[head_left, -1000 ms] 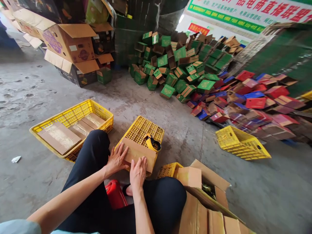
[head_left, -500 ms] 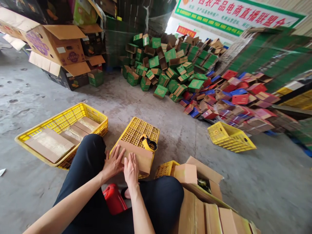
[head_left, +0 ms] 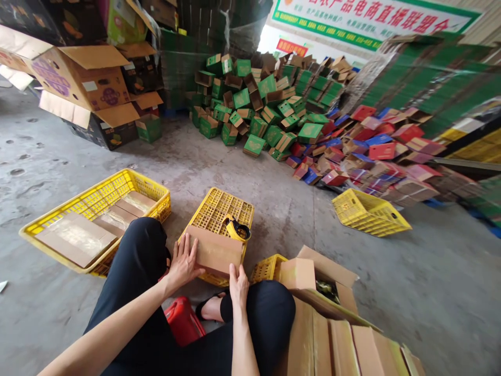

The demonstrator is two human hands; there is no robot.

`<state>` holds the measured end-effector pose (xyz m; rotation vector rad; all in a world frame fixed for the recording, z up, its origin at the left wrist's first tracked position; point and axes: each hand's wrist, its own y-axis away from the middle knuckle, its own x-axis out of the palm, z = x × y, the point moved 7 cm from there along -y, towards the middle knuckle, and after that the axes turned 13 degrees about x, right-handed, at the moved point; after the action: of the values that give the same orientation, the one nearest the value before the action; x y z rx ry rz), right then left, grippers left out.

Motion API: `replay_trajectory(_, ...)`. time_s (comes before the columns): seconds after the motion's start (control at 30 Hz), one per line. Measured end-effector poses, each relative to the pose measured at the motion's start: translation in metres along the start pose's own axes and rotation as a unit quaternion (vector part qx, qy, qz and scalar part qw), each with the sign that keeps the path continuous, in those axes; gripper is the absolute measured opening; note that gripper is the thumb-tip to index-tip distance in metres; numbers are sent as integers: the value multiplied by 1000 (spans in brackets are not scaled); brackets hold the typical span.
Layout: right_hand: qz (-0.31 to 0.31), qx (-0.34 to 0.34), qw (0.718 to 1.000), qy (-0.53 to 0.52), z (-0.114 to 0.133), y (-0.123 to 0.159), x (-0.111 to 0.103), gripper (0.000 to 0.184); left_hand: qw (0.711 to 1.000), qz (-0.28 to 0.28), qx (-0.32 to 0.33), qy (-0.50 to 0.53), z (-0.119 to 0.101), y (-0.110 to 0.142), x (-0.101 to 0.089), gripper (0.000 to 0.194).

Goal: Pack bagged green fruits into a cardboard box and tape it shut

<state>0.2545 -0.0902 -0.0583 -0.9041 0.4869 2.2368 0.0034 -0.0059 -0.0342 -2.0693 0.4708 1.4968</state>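
A small brown cardboard box [head_left: 216, 250] rests on an upturned yellow crate [head_left: 223, 209] between my knees. My left hand [head_left: 183, 262] lies against the box's left end with fingers stretched flat. My right hand [head_left: 238, 286] grips the box's near right corner, fingers curled over the edge. A yellow tape dispenser [head_left: 236, 228] sits on the crate just behind the box.
A yellow crate [head_left: 58, 209] on the left holds taped brown boxes. An open carton [head_left: 324, 292] stands at my right knee, another yellow crate [head_left: 370, 213] further right. Heaps of green, red and blue boxes [head_left: 313, 130] fill the back. A red stool [head_left: 182, 321] is under me.
My right hand slid off the top of the box to its near right corner and closed on it. The left hand shifted to the box's left end. The camera drifted slightly.
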Motion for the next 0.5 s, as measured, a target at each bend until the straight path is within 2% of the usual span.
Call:
replay_trajectory(0.07,-7,-1,1000,-19,-1,2,2,102,1000,3,15,11,-17,-5,6,115)
replay_trajectory(0.27,-27,6,997,-73,1,12,0,94,983,78,155,67,-93,-31,23,102)
replay_trajectory(0.37,-46,-4,995,-86,6,17,-4,89,980,85,169,62,-105,-41,24,97)
replay_trajectory(0.5,-60,-25,995,-79,11,26,-9,82,980,85,176,45,-104,-44,23,101)
